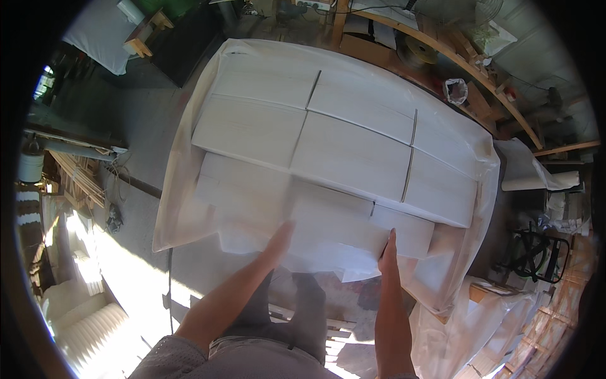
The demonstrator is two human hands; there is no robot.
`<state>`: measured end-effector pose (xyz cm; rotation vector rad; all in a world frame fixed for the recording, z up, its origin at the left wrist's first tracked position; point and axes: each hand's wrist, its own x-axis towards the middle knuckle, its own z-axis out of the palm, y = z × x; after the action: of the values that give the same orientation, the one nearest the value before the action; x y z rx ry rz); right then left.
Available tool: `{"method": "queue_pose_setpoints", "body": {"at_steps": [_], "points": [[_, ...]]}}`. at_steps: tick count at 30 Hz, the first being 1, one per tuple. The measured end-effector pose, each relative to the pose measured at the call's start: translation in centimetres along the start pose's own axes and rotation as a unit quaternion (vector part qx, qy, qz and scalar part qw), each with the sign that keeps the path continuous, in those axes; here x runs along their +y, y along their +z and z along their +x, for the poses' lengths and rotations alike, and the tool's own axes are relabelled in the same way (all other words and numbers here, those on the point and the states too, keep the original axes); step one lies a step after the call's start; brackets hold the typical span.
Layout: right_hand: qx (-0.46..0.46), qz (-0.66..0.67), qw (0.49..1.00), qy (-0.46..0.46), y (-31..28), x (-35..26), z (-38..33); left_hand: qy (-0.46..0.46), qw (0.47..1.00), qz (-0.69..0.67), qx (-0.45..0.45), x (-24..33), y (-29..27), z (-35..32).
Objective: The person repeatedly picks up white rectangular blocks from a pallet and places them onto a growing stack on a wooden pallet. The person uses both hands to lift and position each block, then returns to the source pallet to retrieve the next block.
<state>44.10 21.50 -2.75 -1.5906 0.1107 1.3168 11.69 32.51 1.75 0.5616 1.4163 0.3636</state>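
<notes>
A long white box (331, 218) sits between my two hands at the near side of a stack of white boxes (353, 142). My left hand (283, 239) presses against its left end; motion blurs the fingers. At the right end my right hand (389, 248) lies along the side, fingers pointing away from me, so the box is gripped between both hands. Beside it on the right is another white box (404, 230), and a blurred pale box surface (243, 189) lies to the left. Clear plastic sheeting (173, 202) wraps around the stack's edges and hangs down.
A wooden-edged bench (435, 38) with clutter, including a wire spool (416, 49), stands behind the stack. A black metal frame (540, 256) is on the right. More plastic sheeting (442, 344) drapes at lower right. Thin wooden strips (79, 174) lie at left, near the sunlit floor (136, 271).
</notes>
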Motion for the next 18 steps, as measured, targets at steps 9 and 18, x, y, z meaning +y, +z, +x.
{"method": "queue_pose_setpoints", "body": {"at_steps": [9,18], "points": [[0.053,-0.255,0.957,-0.125,4.3,-1.4,2.3,-0.185,0.971,-0.126,-0.088,-7.1,-1.2,0.6],[0.035,-0.239,0.966,-0.093,5.8,-2.7,2.2,-0.165,0.939,-0.287,-0.093,-7.0,1.8,7.8]]}}
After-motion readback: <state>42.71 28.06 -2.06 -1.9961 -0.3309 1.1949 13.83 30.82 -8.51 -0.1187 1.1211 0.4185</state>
